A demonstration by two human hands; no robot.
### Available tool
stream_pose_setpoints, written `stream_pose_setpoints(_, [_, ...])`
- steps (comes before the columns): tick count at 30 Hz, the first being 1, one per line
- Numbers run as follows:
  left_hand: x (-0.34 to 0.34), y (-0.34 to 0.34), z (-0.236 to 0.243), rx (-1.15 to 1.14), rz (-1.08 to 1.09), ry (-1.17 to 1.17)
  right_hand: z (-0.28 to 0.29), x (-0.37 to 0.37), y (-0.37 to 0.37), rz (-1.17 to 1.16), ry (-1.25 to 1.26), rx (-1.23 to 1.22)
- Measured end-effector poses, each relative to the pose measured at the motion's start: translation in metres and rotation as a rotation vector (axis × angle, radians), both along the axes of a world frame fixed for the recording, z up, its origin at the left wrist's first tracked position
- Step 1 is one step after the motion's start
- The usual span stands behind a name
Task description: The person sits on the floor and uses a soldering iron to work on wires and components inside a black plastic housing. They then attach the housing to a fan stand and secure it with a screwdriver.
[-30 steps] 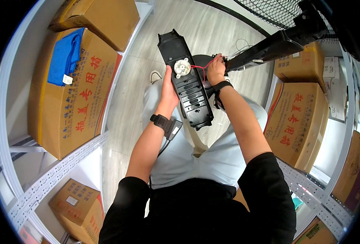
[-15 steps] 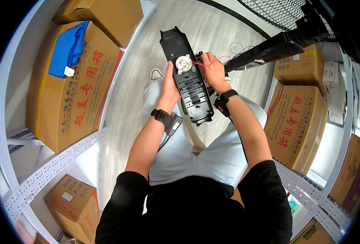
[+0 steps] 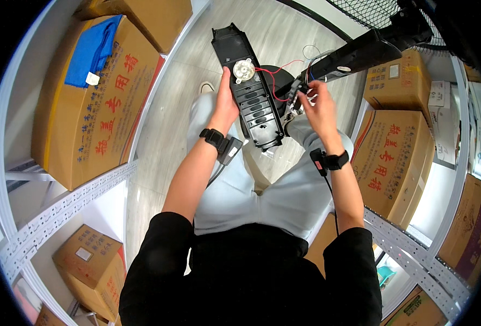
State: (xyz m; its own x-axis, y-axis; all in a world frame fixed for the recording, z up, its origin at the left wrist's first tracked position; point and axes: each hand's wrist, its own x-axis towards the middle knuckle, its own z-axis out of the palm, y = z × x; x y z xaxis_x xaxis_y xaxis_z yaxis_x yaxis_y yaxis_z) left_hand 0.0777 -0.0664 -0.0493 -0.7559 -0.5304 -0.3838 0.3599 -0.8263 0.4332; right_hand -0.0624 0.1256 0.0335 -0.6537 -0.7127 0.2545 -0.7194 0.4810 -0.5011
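Fingers of the left hand (image 3: pixel 227 108), mostly hidden, held the left edge of a slanting black housing (image 3: pixel 250 95) over the floor (image 3: pixel 170 125); red wires (image 3: pixel 273 86) ran rightward from its clear round part (image 3: pixel 244 69); farther right, fingertips of the right hand (image 3: pixel 323 111) pinched a small dark piece (image 3: pixel 301 86) near a black pole (image 3: pixel 360 58).

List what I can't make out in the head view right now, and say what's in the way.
- Left hand: head view; fingertips hidden behind the black housing.
- Dark piece by the right hand: head view; too small to identify or tell whether it is gripped.
- Round black part: head view; partly covered by the housing.
- Wire mesh: head view; cut off by the picture's upper edge.
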Motion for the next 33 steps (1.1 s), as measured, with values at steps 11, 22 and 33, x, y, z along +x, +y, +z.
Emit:
stream_pose_setpoints(11, [-0.004,0.003,-0.008,-0.004,-0.093,0.092,0.064,0.045,-0.022,0.129,-0.084,0.047])
stream_pose_setpoints(22, [-0.002,0.005,0.011,-0.041,-0.046,0.026,0.084,0.023,0.001,-0.076,-0.229,-0.254])
stream_pose_setpoints(33, [-0.004,0.006,0.001,-0.049,-0.054,0.028,0.02,0.062,-0.046,0.371,0.071,0.235])
